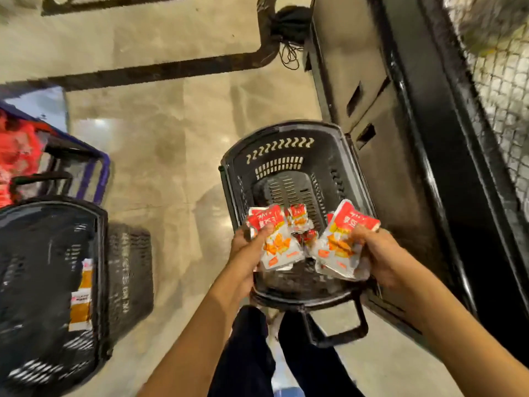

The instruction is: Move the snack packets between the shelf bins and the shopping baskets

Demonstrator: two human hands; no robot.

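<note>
A black shopping basket (289,150) stands on the floor in front of me. Above its near half, my left hand (249,250) grips a bunch of red, white and orange snack packets (274,239). My right hand (378,253) grips another bunch of the same packets (340,242). Between the two bunches, a few more packets (299,219) show inside the basket. A second black basket (94,253) at the lower left holds orange and white packets (81,302).
A black shelf base (372,90) runs along the right, with wire mesh (503,78) beyond it. A blue-rimmed basket (100,173) with red packets (17,156) sits at the far left. Pale polished floor (171,138) lies between the baskets. My legs (252,353) are below.
</note>
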